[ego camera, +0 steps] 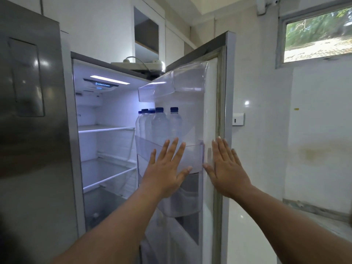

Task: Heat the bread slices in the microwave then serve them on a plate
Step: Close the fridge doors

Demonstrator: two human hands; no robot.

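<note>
Status: the refrigerator door (211, 103) stands open at 1 o'clock from my viewpoint, with the lit compartment at 10 o'clock. Both hands are raised in front of the door's inner face, fingers straight and spread wide, holding nothing.

Left hand (167, 172): it lies over the clear door bin (192, 159), just below the water bottles (160, 126). I cannot tell whether the palm touches the bin or hovers in front of it.

Right hand (227, 170): it lies at 3 o'clock of the left hand, along the door's outer edge by the gasket; the fingertips (219, 139) point to 12 o'clock.

Task item: no bread slices, microwave or plate are visible. The glass shelves (106, 128) that I can see carry nothing I can identify as bread. The lower compartment at 7 o'clock is dark and partly hidden by the left forearm. The bread's position relative to either hand therefore cannot be stated.

Hazards, as I judge them:
1. A push on the bin rather than on the door panel could flex or unseat the bin and rock the bottles standing in it.
2. If the door is swung shut, the right hand's fingers on its edge could be caught against the cabinet.
3. Shutting the door before the dark lower area is checked could leave the bread unfound.
</note>
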